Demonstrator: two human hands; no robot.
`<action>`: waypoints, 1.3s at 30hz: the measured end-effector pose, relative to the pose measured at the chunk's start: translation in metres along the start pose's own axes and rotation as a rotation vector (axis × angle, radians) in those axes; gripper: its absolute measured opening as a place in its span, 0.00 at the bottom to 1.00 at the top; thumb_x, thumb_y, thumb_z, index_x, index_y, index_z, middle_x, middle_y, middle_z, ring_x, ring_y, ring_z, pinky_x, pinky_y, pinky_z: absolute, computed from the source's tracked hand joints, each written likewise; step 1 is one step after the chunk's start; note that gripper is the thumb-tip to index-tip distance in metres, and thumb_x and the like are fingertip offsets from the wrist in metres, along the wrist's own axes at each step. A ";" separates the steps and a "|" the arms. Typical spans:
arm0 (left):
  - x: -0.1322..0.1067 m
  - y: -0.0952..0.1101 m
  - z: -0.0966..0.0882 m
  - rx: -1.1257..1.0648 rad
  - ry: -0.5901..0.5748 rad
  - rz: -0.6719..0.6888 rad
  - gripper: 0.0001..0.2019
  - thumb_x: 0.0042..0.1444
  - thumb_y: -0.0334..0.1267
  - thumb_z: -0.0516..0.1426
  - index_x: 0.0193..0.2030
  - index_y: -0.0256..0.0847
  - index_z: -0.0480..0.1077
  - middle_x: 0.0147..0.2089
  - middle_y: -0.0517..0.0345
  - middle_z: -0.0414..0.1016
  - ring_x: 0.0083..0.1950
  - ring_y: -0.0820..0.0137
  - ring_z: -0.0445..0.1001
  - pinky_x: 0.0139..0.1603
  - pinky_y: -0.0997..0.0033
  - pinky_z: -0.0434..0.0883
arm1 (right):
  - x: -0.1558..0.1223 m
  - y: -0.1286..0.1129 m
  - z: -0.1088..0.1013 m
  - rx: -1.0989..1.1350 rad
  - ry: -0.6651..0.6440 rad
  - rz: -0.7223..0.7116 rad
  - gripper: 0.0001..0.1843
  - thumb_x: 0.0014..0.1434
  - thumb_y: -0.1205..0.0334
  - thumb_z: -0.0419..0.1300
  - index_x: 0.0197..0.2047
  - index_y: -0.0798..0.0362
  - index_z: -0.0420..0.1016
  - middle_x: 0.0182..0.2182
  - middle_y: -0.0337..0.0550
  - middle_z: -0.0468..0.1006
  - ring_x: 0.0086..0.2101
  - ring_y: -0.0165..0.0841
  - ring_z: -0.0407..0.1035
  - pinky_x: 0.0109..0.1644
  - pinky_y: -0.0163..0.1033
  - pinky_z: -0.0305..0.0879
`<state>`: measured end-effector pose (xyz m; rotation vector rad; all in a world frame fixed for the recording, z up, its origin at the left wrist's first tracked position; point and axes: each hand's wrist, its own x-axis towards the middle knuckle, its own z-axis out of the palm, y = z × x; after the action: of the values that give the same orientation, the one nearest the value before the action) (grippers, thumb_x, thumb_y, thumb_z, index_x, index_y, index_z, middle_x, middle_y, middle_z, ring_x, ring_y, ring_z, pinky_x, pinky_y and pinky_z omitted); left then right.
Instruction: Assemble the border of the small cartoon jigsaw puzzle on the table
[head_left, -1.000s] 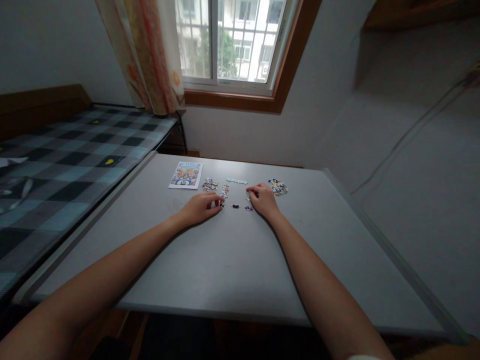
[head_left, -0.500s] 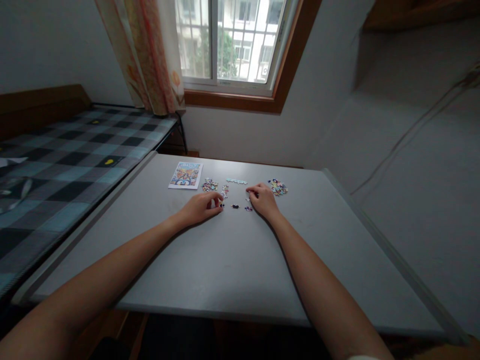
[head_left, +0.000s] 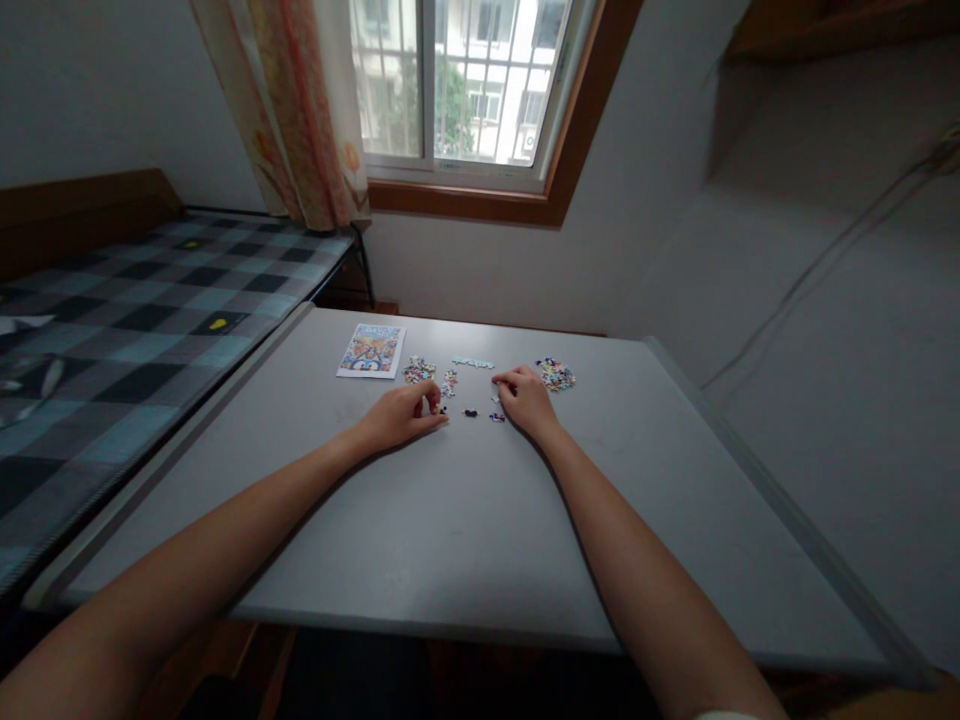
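Observation:
My left hand (head_left: 401, 413) rests on the white table, with curled fingers and thumb closed about a small dark-and-light puzzle piece (head_left: 443, 410). Its fingers partly cover that piece. Across from it, my right hand (head_left: 527, 402) lies with fingers loosely bent and apart, and I see nothing held. Close to its thumb are a pale piece (head_left: 495, 399) and a purple-and-white piece (head_left: 496, 417). Between the hands sits a dark joined strip (head_left: 470, 413). A light blue joined row (head_left: 472, 363) lies farther back, and a short column of pieces (head_left: 449, 383) stands at the left.
Loose pieces form a left pile (head_left: 419, 370) and a right pile (head_left: 556, 375). A colourful printed picture sheet (head_left: 371, 352) lies at the back left of the table (head_left: 442, 540). A bed with a checked cover (head_left: 150, 330) adjoins the left side; a window is ahead.
The fingers of my left hand have curled slightly and shifted a little over the piece beside them. My right hand has stayed in place.

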<state>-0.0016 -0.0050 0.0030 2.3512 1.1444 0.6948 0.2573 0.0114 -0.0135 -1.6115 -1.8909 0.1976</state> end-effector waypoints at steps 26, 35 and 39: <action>0.000 -0.002 0.001 -0.001 0.012 0.020 0.12 0.55 0.47 0.59 0.39 0.41 0.67 0.27 0.64 0.67 0.26 0.74 0.64 0.29 0.74 0.61 | 0.000 -0.002 -0.001 -0.007 0.005 0.004 0.14 0.58 0.67 0.54 0.39 0.52 0.82 0.36 0.46 0.75 0.39 0.36 0.69 0.50 0.42 0.62; 0.001 -0.002 -0.002 0.025 -0.012 0.120 0.14 0.62 0.45 0.54 0.48 0.39 0.72 0.38 0.57 0.73 0.29 0.74 0.66 0.34 0.73 0.65 | 0.000 -0.002 -0.001 -0.013 -0.007 0.002 0.14 0.59 0.67 0.54 0.40 0.54 0.82 0.36 0.47 0.75 0.39 0.36 0.69 0.50 0.41 0.62; 0.000 0.000 -0.003 0.026 -0.007 0.120 0.14 0.62 0.43 0.54 0.50 0.39 0.72 0.37 0.57 0.73 0.29 0.75 0.66 0.34 0.73 0.65 | 0.000 -0.002 -0.001 -0.006 -0.010 0.009 0.14 0.59 0.67 0.54 0.40 0.52 0.82 0.37 0.46 0.75 0.39 0.36 0.69 0.51 0.41 0.62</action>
<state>-0.0031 -0.0044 0.0056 2.4585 1.0223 0.7150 0.2566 0.0108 -0.0118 -1.6256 -1.8942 0.2048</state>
